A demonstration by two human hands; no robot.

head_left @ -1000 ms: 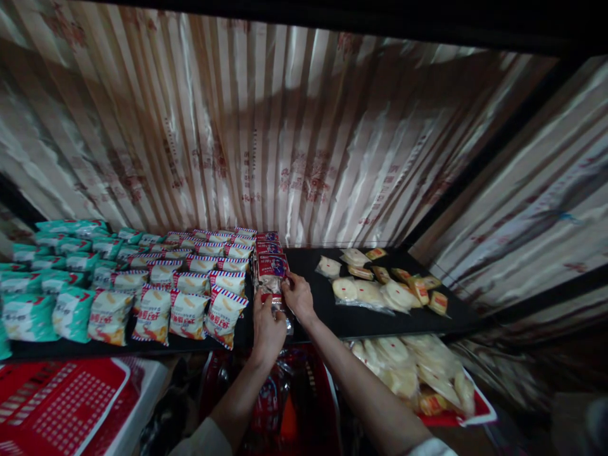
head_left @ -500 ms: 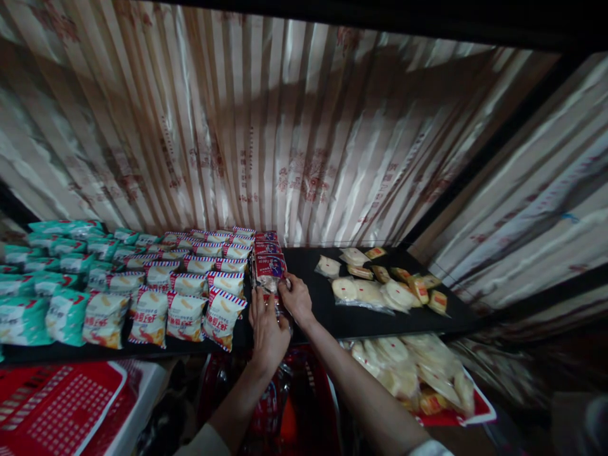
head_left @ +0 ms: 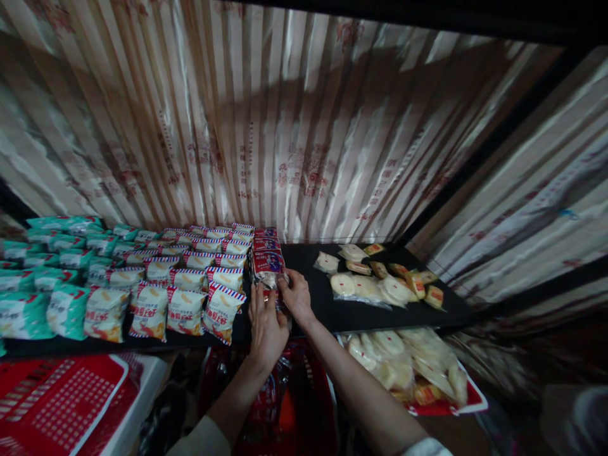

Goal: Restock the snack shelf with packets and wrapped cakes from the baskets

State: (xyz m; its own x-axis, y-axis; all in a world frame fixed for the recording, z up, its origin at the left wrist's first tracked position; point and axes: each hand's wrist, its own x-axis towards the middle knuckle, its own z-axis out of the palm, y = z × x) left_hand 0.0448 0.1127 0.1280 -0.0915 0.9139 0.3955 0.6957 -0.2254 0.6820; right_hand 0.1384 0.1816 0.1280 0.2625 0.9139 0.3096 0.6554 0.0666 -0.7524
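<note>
Dark red-and-blue snack packets (head_left: 267, 259) stand in a short row on the black shelf, running back to the curtain. Both my hands are at the front end of this row. My left hand (head_left: 268, 324) has its fingers against the near-left side of the front packet, and my right hand (head_left: 295, 295) pinches its right edge with thumb and fingers. The lower part of that packet is partly hidden by my hands. Just left of the row stand white snack bags (head_left: 223, 311) with striped red-and-blue top edges.
Green snack bags (head_left: 69, 310) fill the shelf's left end. Flat packs of pale round discs (head_left: 365, 288) and small yellow packets (head_left: 434, 296) lie on the right. Below are a red basket (head_left: 327, 392) with more dark red packets, a red tray (head_left: 475, 400) and another red basket (head_left: 71, 392).
My view has shifted slightly, so the shelf sits a little higher. Both hands stay at the front packet, with hardly any change in grip.
</note>
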